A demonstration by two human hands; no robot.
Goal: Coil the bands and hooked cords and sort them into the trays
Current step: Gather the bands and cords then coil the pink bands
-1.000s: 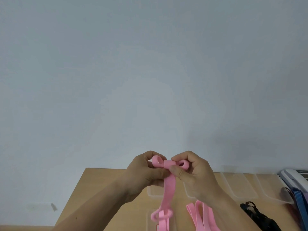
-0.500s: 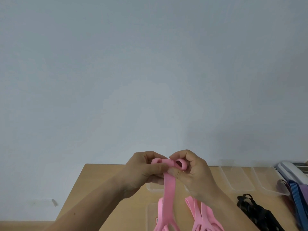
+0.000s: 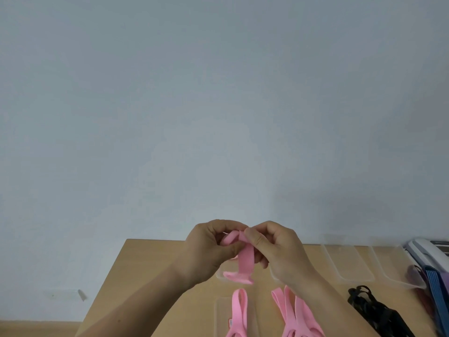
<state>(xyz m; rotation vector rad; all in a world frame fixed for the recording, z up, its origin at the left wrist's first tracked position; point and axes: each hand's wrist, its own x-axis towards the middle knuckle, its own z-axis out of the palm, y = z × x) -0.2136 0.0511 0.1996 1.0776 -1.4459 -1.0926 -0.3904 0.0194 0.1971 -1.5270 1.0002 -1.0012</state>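
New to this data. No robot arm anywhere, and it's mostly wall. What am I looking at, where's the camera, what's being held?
There is no machine here: the grips are a person's two bare hands. The only camera sits on the person's head and looks forward and down, so the wall fills most of the view and the arms come in from below. The left grip and the right grip both pinch the top of a pink band; its tail hangs down and curls at the end. Below them is a wooden table. On it lie more pink bands, clear plastic trays, a heap of black cords and blue bands at the right edge.
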